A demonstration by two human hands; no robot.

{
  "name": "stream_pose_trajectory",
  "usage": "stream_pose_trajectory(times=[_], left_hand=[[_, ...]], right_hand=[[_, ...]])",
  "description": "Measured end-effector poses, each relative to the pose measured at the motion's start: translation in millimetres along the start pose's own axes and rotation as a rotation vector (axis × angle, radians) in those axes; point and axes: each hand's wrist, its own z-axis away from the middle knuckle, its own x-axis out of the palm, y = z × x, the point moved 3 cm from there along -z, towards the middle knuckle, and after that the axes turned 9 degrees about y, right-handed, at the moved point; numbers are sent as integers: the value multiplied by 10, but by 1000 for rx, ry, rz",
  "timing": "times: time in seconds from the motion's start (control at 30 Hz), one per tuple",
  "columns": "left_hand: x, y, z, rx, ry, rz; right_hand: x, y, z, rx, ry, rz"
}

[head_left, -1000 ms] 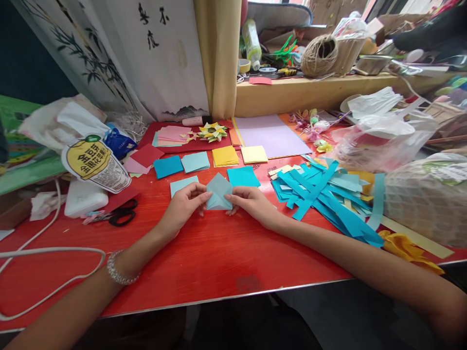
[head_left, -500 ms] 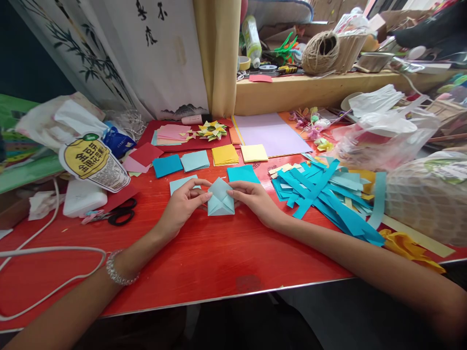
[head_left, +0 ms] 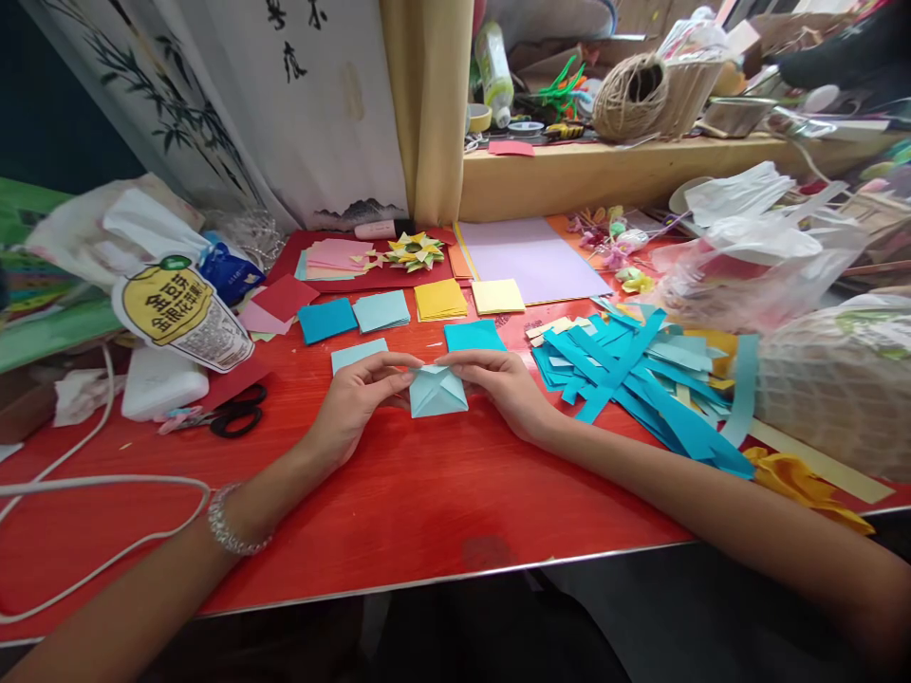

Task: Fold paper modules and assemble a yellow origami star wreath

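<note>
A light blue folded paper square (head_left: pixel 437 392) lies on the red table (head_left: pixel 399 493) between my hands. My left hand (head_left: pixel 360 396) pinches its upper left corner with thumb and fingers closed. My right hand (head_left: pixel 498 379) presses its fingers on the upper right edge of the same paper, fingers curled over it. A light blue sheet (head_left: pixel 358 353) lies just behind my left hand, and a darker blue square (head_left: pixel 474 335) behind my right hand.
Stacks of coloured paper squares (head_left: pixel 439 300) and a paper flower (head_left: pixel 414 251) lie further back. A heap of blue paper strips (head_left: pixel 641 379) is at the right, with plastic bags (head_left: pixel 754 251) beyond. Black scissors (head_left: pixel 234 419), a snack bag (head_left: pixel 181 313) and a white cable (head_left: pixel 106 493) are at the left.
The top point of the paper has been folded down, so the piece is now lower and squarer. Both hands have shifted to its upper edge.
</note>
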Motion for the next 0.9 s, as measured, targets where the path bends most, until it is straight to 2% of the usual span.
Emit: stream_pose_trajectory(times=[0.3, 0.43, 0.63, 0.77, 0.9], left_hand=[[4, 28, 11, 13, -26, -38], [14, 25, 12, 0, -2, -82], [10, 6, -5, 52, 18, -186], [-5, -13, -16, 47, 23, -182], [1, -31, -14, -5, -37, -175]], right_hand=[[-7, -22, 18, -92, 4, 124], [-6, -20, 23, -92, -2, 133], [-2, -6, 20, -85, -14, 157], [-4, 11, 11, -84, -27, 160], [8, -10, 22, -132, -63, 201]])
